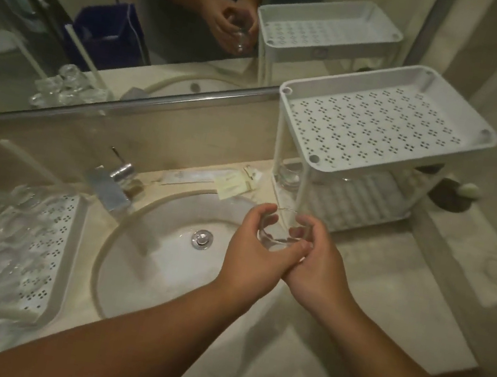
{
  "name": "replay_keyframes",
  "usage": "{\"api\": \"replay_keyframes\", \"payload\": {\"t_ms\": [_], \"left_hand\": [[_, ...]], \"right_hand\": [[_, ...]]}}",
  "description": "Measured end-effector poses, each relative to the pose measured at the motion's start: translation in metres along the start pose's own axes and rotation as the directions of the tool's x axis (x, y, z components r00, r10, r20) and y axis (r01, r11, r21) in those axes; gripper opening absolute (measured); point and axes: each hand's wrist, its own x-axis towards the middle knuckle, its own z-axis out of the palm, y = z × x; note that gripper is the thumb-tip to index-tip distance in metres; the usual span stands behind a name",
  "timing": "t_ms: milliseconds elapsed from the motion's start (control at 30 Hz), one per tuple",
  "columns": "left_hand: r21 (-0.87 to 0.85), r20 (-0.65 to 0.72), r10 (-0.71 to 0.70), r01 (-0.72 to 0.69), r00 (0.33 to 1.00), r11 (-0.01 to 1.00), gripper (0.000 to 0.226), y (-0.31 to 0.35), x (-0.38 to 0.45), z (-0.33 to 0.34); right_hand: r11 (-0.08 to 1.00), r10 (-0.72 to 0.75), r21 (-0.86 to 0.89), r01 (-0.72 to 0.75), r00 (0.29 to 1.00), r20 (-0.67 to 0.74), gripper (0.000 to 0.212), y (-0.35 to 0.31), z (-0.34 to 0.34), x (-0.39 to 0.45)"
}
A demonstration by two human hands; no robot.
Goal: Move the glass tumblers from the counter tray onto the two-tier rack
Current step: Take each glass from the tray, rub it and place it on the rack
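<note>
Mid-frame, both hands, left hand [251, 248] and right hand [317, 263], have fingers curled round one glass tumbler [282, 232] over the sink [161, 259]. Lower left, the counter tray [53, 253] looks packed still. Farther right, the two-tier rack [379, 135] holds one tumbler [289, 175] below, so barely started imo.

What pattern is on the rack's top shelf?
White plastic, with rows of small four-hole clusters punched through the top shelf; clearest in the head view.
</note>
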Motion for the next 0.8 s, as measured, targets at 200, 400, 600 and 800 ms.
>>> {"api": "replay_keyframes", "payload": {"t_ms": [200,400,600,800], "left_hand": [[0.031,0.080,-0.048,0.046,0.996,0.998,0.073,-0.008,0.010,0.056],[0.107,0.103,-0.062,0.051,0.993,0.993,0.088,-0.005,0.037,0.105],[0.180,0.110,-0.062,0.042,0.992,0.983,0.086,-0.005,0.078,0.140],[0.303,0.106,-0.051,0.016,0.993,0.953,0.076,-0.008,0.118,0.163]], "right_hand": [[0.998,0.054,0.016,-0.053,0.998,-0.045,0.075,0.040,-0.047,0.006],[0.999,0.033,-0.024,-0.035,0.997,-0.076,0.077,0.071,-0.085,0.035],[0.994,-0.022,-0.106,0.005,0.987,-0.161,0.084,0.095,-0.109,0.078],[0.995,-0.013,-0.099,-0.007,0.979,-0.205,0.076,0.105,-0.121,0.117]]}}
